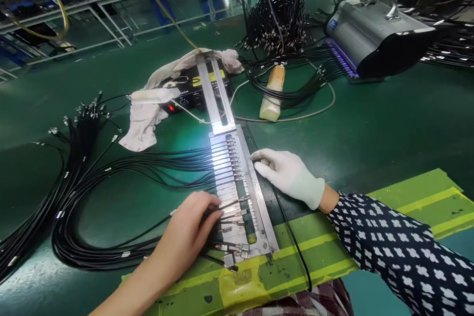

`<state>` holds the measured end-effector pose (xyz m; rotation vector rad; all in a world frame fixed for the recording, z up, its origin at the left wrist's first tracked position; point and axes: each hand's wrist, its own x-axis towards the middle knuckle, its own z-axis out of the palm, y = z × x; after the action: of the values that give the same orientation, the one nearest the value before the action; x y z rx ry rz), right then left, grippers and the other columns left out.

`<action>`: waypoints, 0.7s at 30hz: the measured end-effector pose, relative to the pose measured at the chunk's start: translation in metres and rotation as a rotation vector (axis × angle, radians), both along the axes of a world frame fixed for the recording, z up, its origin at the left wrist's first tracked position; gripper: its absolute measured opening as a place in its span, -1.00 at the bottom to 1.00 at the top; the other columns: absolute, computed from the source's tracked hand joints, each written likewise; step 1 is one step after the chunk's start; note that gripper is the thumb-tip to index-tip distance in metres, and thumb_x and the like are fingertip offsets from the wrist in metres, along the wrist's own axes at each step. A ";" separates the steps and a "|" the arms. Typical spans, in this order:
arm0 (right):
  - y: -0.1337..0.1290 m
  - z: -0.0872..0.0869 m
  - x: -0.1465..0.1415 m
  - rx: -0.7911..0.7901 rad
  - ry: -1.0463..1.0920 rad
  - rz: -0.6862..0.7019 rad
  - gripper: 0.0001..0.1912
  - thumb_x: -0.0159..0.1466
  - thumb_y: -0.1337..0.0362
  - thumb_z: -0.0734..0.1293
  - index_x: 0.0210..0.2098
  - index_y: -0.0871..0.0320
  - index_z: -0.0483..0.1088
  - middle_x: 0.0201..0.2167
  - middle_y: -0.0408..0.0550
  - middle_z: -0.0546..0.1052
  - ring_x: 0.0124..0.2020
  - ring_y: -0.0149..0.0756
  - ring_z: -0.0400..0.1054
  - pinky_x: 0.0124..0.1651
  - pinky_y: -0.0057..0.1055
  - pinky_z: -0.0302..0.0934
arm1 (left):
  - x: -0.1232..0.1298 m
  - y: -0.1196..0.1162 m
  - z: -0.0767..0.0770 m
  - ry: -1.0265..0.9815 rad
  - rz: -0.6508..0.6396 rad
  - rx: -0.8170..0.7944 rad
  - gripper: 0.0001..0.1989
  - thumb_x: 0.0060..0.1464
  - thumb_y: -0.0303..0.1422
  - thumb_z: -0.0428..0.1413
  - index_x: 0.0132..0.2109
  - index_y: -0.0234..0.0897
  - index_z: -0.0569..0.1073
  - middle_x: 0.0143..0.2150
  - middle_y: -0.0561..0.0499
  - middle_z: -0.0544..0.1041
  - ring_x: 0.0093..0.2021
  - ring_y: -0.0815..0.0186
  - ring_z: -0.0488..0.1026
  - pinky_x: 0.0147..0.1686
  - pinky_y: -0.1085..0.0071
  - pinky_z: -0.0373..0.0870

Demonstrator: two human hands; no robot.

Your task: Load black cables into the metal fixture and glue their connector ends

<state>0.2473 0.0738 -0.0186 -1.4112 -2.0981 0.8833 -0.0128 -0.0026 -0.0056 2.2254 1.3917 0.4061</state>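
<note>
A slotted metal fixture (pixel 255 197) lies on the bench with a row of black cables (pixel 185 156) laid across its upper half, their metal connector ends in the slot. My bare left hand (pixel 196 217) is over the fixture's left edge, thumb and forefinger closed on a black cable (pixel 232 203) whose tip points at the slot. Below it, several more connector ends (pixel 233 249) lie loosely across the lower part. My right hand (pixel 291 175), in a white glove, is at the fixture's right rail, its fingers curled and tips close together; what they pinch, if anything, is hidden.
Beyond the fixture stand a black control box (pixel 192 91) with a white cloth (pixel 138 128), and a taped bottle-like object (pixel 273 94). A metal lamp housing (pixel 377 34) glows purple at the back right. Cable bundles (pixel 81 138) lie left; green taped matting (pixel 314 242) runs along the front.
</note>
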 end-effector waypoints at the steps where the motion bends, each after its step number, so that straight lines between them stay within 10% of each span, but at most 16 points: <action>1: -0.001 0.000 0.000 0.000 -0.001 0.004 -0.78 0.37 0.28 0.26 -0.04 0.07 0.47 -0.27 -0.15 0.60 -0.23 -0.26 0.48 -0.16 -0.35 0.28 | -0.003 -0.004 -0.001 -0.005 0.020 -0.023 -0.92 0.30 -0.37 0.01 -0.10 -0.22 0.37 -0.22 -0.01 0.45 -0.21 0.28 0.41 -0.22 0.38 0.40; 21: 0.003 -0.004 0.001 -0.037 0.040 0.000 -0.82 0.38 0.26 0.25 -0.08 0.04 0.46 -0.29 -0.17 0.58 -0.26 -0.26 0.46 -0.13 -0.24 0.28 | -0.026 0.031 -0.008 0.069 -0.220 0.202 -0.68 0.26 -0.57 -0.06 0.10 -0.27 0.40 -0.15 -0.07 0.39 -0.26 0.36 0.40 -0.29 0.50 0.37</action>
<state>0.2478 0.0764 -0.0228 -1.4005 -2.0628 0.9467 -0.0386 0.0288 -0.0135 2.5472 1.1665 0.4116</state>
